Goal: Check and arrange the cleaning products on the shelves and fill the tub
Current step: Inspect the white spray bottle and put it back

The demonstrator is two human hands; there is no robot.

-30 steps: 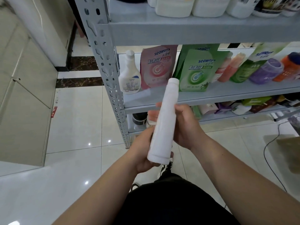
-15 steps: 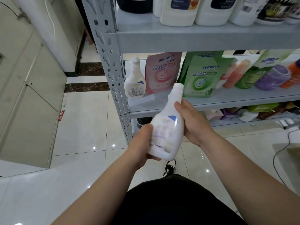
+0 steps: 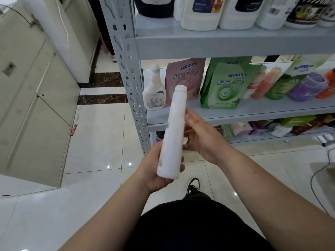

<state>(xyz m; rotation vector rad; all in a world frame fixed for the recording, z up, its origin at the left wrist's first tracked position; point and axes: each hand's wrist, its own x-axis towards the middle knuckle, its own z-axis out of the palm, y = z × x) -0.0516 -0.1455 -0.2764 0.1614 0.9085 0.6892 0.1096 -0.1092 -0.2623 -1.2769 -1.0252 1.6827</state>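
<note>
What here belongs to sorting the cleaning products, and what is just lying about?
Job: white bottle, gripped by left hand, right hand touching it; twin bottle, pink pouch, green pouch on middle shelf.
Lying about: beige cabinet, floor cable.

Left hand (image 3: 150, 171): we log it at the lower end of the white bottle (image 3: 174, 131), fingers curled round it, forearm bare. Right hand (image 3: 204, 138): beside the bottle's middle, fingers nearly straight, thumb touching it, forearm bare.
</note>
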